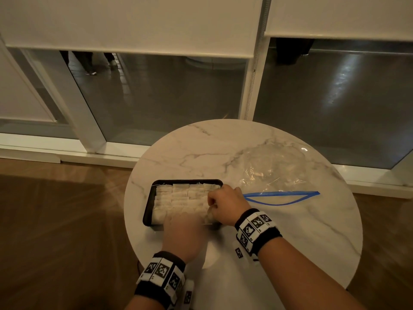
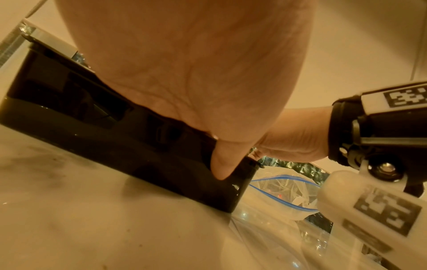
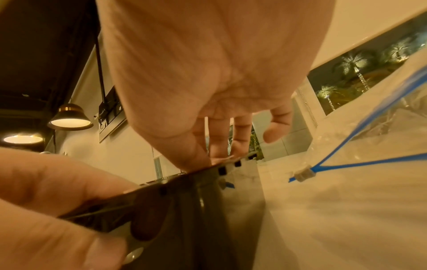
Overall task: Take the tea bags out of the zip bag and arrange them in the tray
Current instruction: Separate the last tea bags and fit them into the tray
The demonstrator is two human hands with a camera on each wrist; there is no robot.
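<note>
Head view looks down on a round, white marble-patterned tabletop (image 1: 290, 231) with grey veins, standing on a brown wood-grain floor (image 1: 55, 220) close to a wall of glass panels (image 1: 156, 97) in white frames. Pale roller blinds (image 1: 134, 21) cover the upper part of the glass, and a beaded cord (image 1: 253, 74) hangs between two panels. On the left half of the tabletop sits a black rectangular tray (image 1: 147, 206), filled with rows of white tea bags (image 1: 178, 198) lying side by side. Just beside the tray on the right lies the clear zip bag (image 1: 274, 168), crumpled and flat, its blue zip strip (image 1: 281, 196) gaping toward the person. The left hand (image 1: 182, 233) covers the near edge of the tray; from the left wrist view its thumb points down along the tray's near wall, but how the fingers lie cannot be told. The right hand (image 1: 225, 204) is at the tray's near right corner, and its grip, fingers curled, pinches a tea bag there. Both wrists wear black bands with black-and-white square markers (image 1: 254, 227). From the right wrist view, pendant lamps (image 3: 69, 118) glow below a dark ceiling, and lit palm trees (image 3: 351, 64) show outside the glass.
</note>
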